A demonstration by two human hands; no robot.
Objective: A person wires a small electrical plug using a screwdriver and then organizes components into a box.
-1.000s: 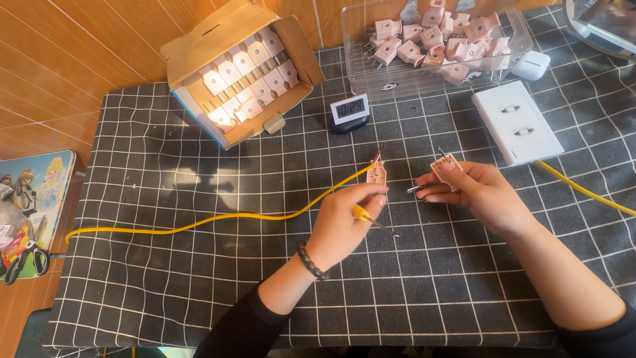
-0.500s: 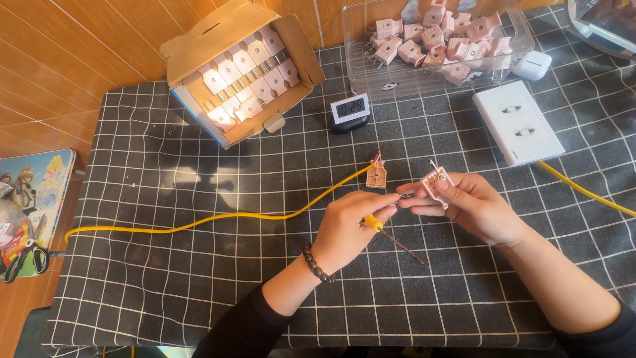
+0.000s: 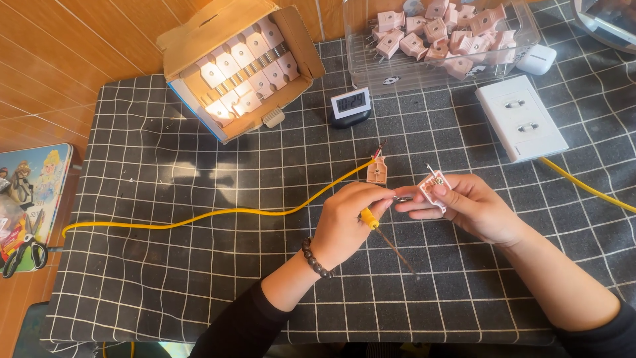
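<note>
Over the desk's middle, the right hand (image 3: pixel 480 209) grips a pink plug half (image 3: pixel 434 190) open-side up, while the left hand (image 3: pixel 348 222) pinches a small metal part (image 3: pixel 402 198) beside it, screwdriver (image 3: pixel 384 235) tucked under the fingers.

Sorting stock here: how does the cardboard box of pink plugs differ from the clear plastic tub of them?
The cardboard box is opaque brown, while the clear plastic tub is see-through. In the cardboard box the pink plugs sit in neat rows; in the clear plastic tub they lie in a loose heap. The cardboard box sits askew, the tub squarer to the mat's edge. Both rest open on the checked mat.
</note>
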